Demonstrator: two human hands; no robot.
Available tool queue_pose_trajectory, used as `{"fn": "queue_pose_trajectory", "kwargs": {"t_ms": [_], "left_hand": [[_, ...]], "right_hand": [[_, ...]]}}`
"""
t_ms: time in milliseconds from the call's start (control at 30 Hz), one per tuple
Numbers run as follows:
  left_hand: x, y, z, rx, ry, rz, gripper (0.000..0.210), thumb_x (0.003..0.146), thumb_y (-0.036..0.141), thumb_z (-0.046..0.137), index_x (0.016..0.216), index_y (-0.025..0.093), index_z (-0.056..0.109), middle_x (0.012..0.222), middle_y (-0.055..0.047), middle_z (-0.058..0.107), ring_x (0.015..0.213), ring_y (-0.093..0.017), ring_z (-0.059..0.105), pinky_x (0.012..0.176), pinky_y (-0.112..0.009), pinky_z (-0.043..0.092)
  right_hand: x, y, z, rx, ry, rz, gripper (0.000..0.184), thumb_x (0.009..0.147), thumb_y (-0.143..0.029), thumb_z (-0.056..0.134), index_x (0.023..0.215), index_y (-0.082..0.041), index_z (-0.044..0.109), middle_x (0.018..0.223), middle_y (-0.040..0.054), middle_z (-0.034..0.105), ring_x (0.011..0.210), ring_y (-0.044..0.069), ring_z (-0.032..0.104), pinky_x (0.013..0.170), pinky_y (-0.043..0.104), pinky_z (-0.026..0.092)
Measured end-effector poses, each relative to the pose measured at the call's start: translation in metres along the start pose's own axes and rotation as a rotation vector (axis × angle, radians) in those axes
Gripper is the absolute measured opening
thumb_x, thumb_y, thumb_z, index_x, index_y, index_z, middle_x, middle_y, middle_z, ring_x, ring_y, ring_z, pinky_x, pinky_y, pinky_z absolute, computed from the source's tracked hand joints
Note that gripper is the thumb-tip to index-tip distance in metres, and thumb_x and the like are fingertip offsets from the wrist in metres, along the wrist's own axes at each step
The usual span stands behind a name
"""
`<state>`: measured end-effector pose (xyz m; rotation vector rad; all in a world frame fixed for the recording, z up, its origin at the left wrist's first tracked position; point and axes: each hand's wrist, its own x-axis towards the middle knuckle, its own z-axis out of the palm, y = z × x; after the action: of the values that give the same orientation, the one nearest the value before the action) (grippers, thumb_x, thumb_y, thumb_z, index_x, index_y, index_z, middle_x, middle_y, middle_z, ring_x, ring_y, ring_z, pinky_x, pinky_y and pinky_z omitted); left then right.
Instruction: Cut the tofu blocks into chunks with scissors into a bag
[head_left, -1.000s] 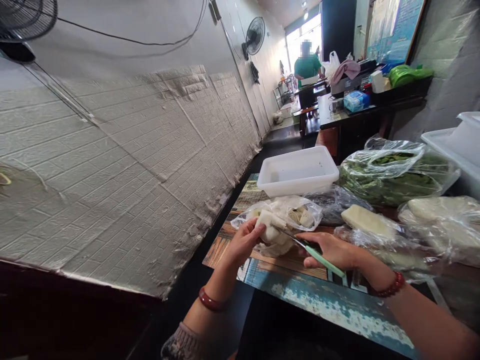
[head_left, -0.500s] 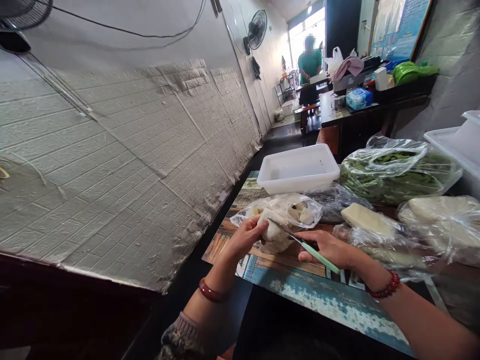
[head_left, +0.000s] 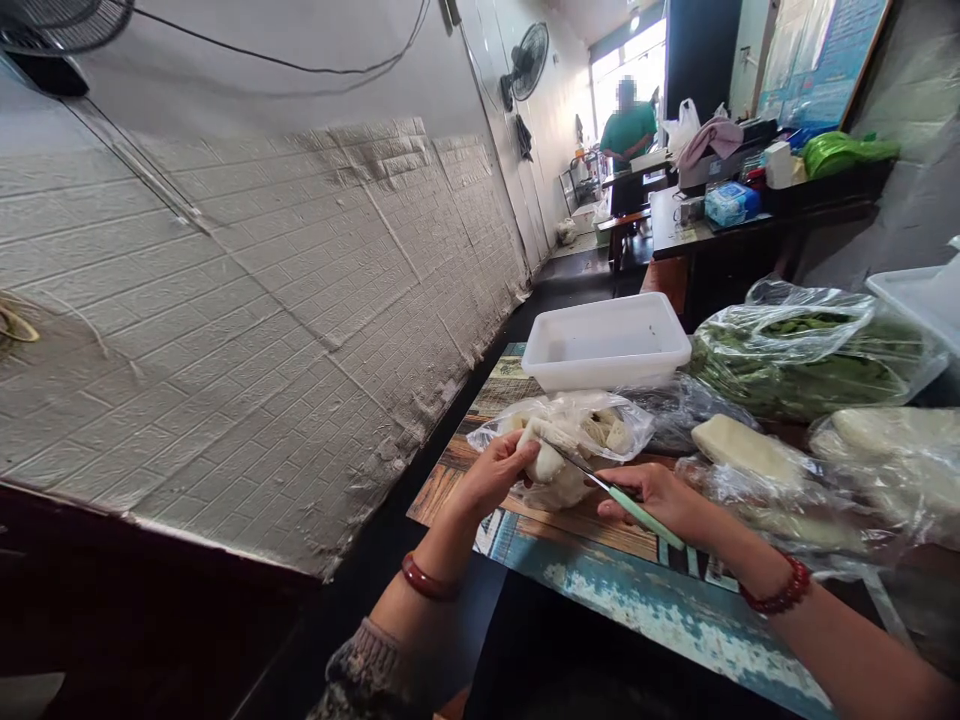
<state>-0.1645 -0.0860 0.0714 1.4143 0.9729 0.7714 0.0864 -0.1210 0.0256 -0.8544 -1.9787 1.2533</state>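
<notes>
My left hand [head_left: 501, 470] is closed around a pale, whitish chunk of food [head_left: 546, 464], thumb on its near side. The fingers of my right hand [head_left: 660, 500] are wrapped round a knife with a light green handle [head_left: 643, 514]. Its narrow blade lies against the chunk's upper right side. Directly behind and under both hands sits an open clear plastic bag [head_left: 634, 418], with more pale pieces [head_left: 609, 430] inside. The far fingers of my left hand are hidden by the chunk.
Beyond the bag stands a white plastic tub [head_left: 607, 375] on the wood-patterned tabletop [head_left: 442, 480]. At right lie a bag of green leaves [head_left: 810, 360], a pale block [head_left: 746, 450] and wrapped pale packages [head_left: 892, 460]. A person in green [head_left: 628, 130] stands far back.
The view has shifted slightly, so the scene sits a little further right. The knife blade lies a touch lower along the chunk. Both hands keep their holds.
</notes>
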Motion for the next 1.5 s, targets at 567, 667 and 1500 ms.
{"fn": "queue_pose_trajectory", "kwargs": {"t_ms": [567, 667, 1500], "left_hand": [[-0.006, 0.005, 0.01, -0.027, 0.117, 0.05, 0.04, 0.078, 0.052, 0.071, 0.088, 0.014, 0.065, 0.075, 0.0, 0.056, 0.063, -0.009, 0.047, 0.054, -0.019, 0.041], [-0.008, 0.008, 0.012, 0.0, 0.094, 0.066, 0.04, 0.078, 0.053, 0.07, 0.087, 0.014, 0.065, 0.073, 0.0, 0.055, 0.062, -0.01, 0.047, 0.053, -0.019, 0.039], [-0.005, 0.004, -0.001, 0.058, 0.118, 0.021, 0.044, 0.074, 0.057, 0.069, 0.078, 0.014, 0.062, 0.064, 0.002, 0.05, 0.054, -0.008, 0.041, 0.049, -0.02, 0.033]], "right_hand": [[-0.002, -0.008, 0.001, -0.135, -0.049, 0.163, 0.049, 0.078, -0.043, 0.068, 0.118, -0.014, 0.064, 0.087, 0.0032, 0.07, 0.078, 0.021, 0.062, 0.07, 0.029, 0.05], [0.001, -0.01, 0.004, -0.109, -0.07, 0.199, 0.047, 0.078, -0.04, 0.068, 0.118, -0.016, 0.063, 0.092, 0.0037, 0.071, 0.081, 0.022, 0.064, 0.072, 0.03, 0.051], [0.023, -0.004, 0.011, -0.032, -0.017, 0.019, 0.05, 0.085, -0.062, 0.056, 0.088, -0.014, 0.068, 0.072, 0.0007, 0.054, 0.066, 0.016, 0.049, 0.062, 0.026, 0.042]]}}
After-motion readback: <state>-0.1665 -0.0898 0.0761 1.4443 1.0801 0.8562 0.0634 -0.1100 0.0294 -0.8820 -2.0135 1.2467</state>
